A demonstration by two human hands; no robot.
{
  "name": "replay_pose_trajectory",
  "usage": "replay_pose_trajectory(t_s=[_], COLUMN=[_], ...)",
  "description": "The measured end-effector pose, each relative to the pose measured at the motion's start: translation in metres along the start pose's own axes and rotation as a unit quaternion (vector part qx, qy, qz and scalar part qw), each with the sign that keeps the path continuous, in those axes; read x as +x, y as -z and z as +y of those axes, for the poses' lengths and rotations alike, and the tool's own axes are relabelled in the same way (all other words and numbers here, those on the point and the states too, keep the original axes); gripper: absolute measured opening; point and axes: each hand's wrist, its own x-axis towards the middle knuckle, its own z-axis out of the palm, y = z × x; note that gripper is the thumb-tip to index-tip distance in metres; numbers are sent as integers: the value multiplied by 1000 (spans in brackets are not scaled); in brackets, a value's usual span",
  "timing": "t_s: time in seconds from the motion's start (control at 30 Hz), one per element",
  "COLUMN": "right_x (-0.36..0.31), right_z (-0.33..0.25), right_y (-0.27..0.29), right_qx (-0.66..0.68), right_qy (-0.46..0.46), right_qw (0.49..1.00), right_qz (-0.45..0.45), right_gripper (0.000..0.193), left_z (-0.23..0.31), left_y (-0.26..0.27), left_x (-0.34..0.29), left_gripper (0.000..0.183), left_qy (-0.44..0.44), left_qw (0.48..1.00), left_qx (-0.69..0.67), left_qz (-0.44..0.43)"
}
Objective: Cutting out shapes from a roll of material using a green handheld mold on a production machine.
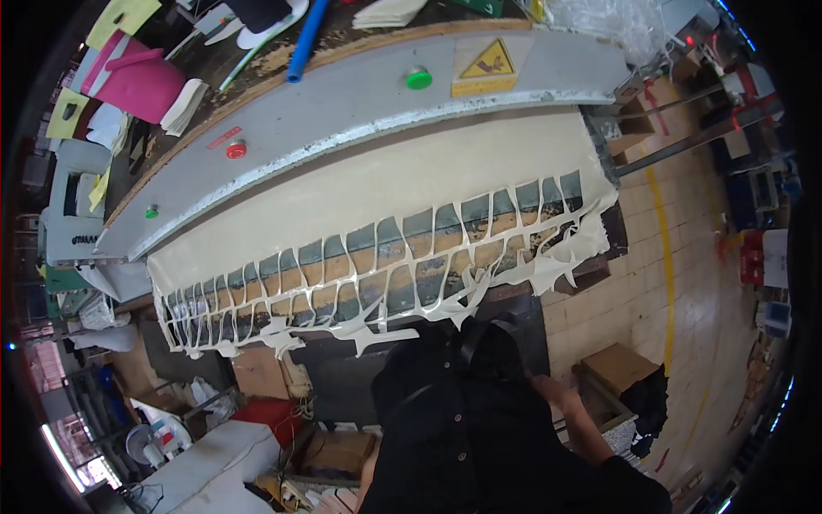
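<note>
My right hand (558, 394) hangs low beside my right hip, away from the machine bed. It is small and smeared, so its fingers do not show clearly. Only a sliver of my left arm (368, 474) appears at the lower edge; the left hand itself is out of sight. In front of me a cream sheet of leather-like material (385, 184) lies across the bed. Its near part is cut into a lattice of rows of openings, and ragged strips (372, 334) dangle over the front edge. Through the openings a worn, dark and brown board (402, 248) shows.
A grey machine beam (342, 98) spans the far side, with green buttons (419, 79), a red button (236, 150) and a yellow warning sign (488, 62). A pink bucket (141, 81) and a blue tube (306, 43) sit behind it. A cardboard box (621, 367) stands at right.
</note>
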Motion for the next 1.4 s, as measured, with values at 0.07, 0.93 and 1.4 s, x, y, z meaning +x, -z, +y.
replay_pose_trajectory(t_s=[0.07,0.93,1.4], right_x=[-1,-44,75], right_z=[25,-124,-351], right_y=[-2,-27,-62], right_qx=[42,280,45], right_qy=[7,54,181], right_qw=[998,954,973], right_qz=[47,91,135], right_gripper=[34,27,64], left_z=[10,302,308], left_y=[-19,75,243], left_x=[-9,16,130], left_gripper=[17,8,39], left_qy=[0,-187,-367], left_qw=[1000,978,918], left_qx=[-30,89,27], left_qz=[1,-10,-147])
